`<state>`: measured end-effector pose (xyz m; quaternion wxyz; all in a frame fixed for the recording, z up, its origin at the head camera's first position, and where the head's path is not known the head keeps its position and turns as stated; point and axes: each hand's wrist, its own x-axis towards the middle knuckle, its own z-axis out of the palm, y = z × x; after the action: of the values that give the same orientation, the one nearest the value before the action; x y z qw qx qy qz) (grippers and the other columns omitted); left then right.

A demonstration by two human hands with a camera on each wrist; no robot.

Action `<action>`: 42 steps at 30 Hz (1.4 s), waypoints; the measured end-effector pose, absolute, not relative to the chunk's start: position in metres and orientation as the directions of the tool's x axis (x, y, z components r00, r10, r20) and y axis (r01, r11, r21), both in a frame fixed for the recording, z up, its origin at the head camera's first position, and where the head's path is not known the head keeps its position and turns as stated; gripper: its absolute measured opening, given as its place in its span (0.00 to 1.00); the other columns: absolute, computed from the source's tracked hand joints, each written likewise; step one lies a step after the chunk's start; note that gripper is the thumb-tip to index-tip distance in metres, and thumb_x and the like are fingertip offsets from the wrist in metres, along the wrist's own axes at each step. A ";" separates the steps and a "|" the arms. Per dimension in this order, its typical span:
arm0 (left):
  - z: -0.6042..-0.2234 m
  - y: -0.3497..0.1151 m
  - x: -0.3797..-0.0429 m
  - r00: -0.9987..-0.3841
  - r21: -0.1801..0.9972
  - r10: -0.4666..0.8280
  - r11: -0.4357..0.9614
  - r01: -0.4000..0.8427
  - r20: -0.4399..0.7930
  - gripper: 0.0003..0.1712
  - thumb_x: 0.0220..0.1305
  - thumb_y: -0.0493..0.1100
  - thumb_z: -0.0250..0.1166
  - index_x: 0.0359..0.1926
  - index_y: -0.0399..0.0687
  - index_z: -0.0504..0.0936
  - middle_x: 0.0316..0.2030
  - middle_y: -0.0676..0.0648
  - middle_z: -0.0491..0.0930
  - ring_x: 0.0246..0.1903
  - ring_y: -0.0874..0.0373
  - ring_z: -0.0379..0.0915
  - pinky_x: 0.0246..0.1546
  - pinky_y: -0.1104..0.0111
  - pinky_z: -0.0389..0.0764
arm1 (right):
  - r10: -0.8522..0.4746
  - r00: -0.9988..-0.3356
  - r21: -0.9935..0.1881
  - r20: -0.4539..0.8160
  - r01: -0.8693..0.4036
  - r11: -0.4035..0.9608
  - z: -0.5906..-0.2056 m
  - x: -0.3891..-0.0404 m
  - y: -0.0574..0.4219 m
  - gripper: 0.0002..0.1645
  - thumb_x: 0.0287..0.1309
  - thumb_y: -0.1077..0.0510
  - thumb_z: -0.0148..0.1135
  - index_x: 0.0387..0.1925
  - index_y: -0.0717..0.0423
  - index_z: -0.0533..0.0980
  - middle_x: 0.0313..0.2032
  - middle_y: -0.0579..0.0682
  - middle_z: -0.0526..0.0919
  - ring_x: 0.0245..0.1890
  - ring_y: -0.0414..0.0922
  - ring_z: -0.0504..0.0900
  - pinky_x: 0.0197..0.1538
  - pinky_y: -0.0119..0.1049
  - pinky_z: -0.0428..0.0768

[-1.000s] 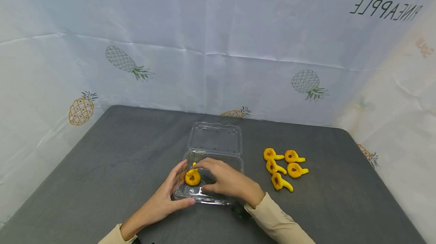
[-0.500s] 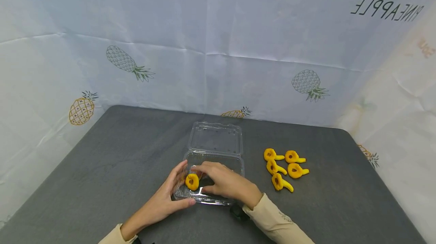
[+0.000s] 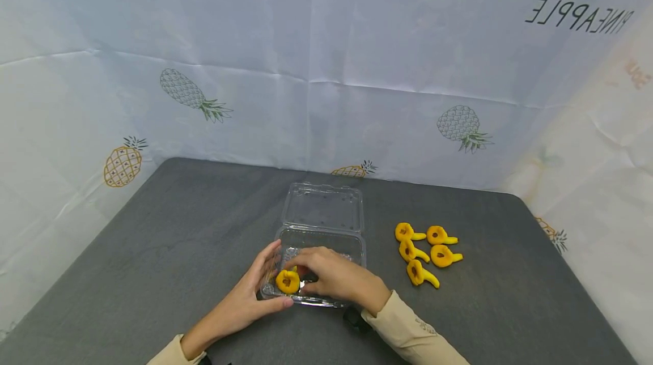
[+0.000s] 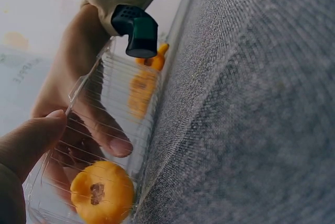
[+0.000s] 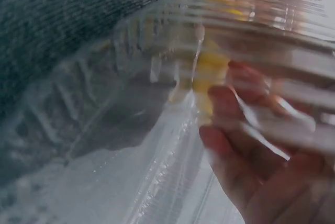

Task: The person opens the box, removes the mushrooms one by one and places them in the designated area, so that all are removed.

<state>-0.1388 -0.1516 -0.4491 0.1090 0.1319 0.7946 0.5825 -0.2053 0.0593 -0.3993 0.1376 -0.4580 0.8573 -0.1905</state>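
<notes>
A clear plastic clamshell container [image 3: 352, 240] stands with its lid [image 3: 322, 206] folded back. My left hand [image 3: 242, 297] grips its left near corner, thumb on the front rim and fingers along the left wall. Inside that corner sits a yellow chanterelle mushroom [image 3: 288, 281], its hollow cap facing up. My right hand [image 3: 334, 277] reaches into the container, index finger touching the mushroom behind the cap. In the left wrist view its thumb [image 4: 119, 147] is apart from the mushroom cap [image 4: 102, 192]. The right wrist view shows the fingertips blurred through the ribbed wall, beside yellow.
Several more chanterelles [image 3: 441, 255] lie in a loose group on the dark grey table [image 3: 214, 229], right of the container. A pineapple-print cloth [image 3: 377, 81] hangs behind the table. A dark wrist device [image 3: 357, 319] sits under the right wrist.
The mushroom has slid toward the container's near edge, with the right hand's fingers moving along with it. My left hand and the container have stayed in place.
</notes>
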 end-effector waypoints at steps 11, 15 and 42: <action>-0.451 -0.151 -0.138 -0.942 0.960 0.336 0.264 0.094 -0.001 0.58 0.61 0.47 0.71 0.79 0.54 0.39 0.78 0.40 0.43 0.77 0.38 0.44 0.72 0.39 0.54 | -0.872 -0.488 -0.512 -0.037 -0.740 0.436 -0.403 -0.206 0.058 0.31 0.56 0.63 0.72 0.62 0.48 0.77 0.42 0.40 0.84 0.35 0.29 0.78 0.40 0.18 0.78; -0.451 -0.152 -0.137 -0.942 0.962 0.335 0.256 0.097 0.006 0.58 0.61 0.47 0.71 0.79 0.54 0.40 0.78 0.39 0.43 0.76 0.37 0.44 0.72 0.36 0.54 | -0.878 -0.477 -0.521 -0.025 -0.744 0.419 -0.404 -0.207 0.057 0.29 0.57 0.62 0.71 0.60 0.47 0.78 0.40 0.39 0.84 0.33 0.28 0.76 0.39 0.18 0.78; -0.449 -0.151 -0.138 -0.940 0.950 0.339 0.280 0.140 0.039 0.57 0.61 0.47 0.71 0.78 0.50 0.41 0.77 0.35 0.45 0.75 0.34 0.48 0.71 0.48 0.60 | -0.805 -0.593 -0.476 -0.036 -0.698 0.535 -0.401 -0.206 0.072 0.24 0.55 0.54 0.74 0.54 0.47 0.79 0.46 0.41 0.80 0.46 0.34 0.76 0.52 0.27 0.80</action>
<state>-0.1383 -0.1507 -0.4490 0.0856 0.1509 0.7953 0.5809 -0.2060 0.0723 -0.4014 0.1262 -0.4334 0.8669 -0.2113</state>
